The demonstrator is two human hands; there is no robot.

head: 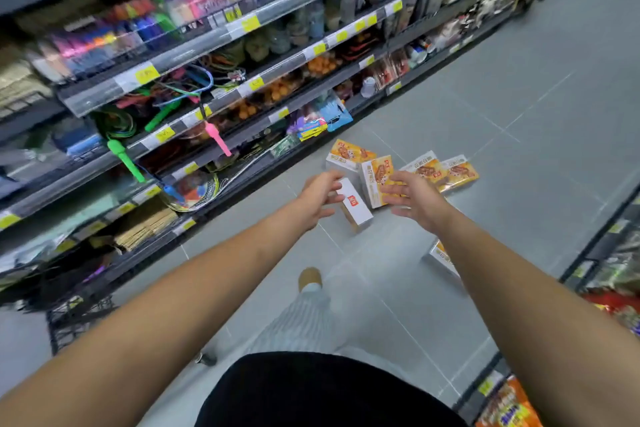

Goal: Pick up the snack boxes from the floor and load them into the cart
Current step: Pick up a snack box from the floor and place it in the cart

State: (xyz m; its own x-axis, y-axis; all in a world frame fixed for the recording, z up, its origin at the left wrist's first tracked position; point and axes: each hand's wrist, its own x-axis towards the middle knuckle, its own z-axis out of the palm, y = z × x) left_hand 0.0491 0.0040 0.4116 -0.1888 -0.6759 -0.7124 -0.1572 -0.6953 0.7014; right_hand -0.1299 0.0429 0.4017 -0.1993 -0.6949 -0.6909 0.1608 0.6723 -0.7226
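Several white-and-orange snack boxes lie scattered on the grey floor by the shelf foot. One white box [356,206] lies on its side between my hands. Another [375,180] stands just behind it, with more boxes [440,172] to the right. One box [441,258] is half hidden under my right forearm. My left hand [318,196] reaches out with fingers relaxed, close to the white box but holding nothing. My right hand [412,198] is spread above the boxes, empty. The black wire cart [74,317] shows at the lower left.
A long shelf unit [214,87] full of toys and goods runs along the left. Another shelf [609,253] with packets lines the right. My foot [310,279] in a tan shoe stands on the tiled floor [519,107] behind the boxes.
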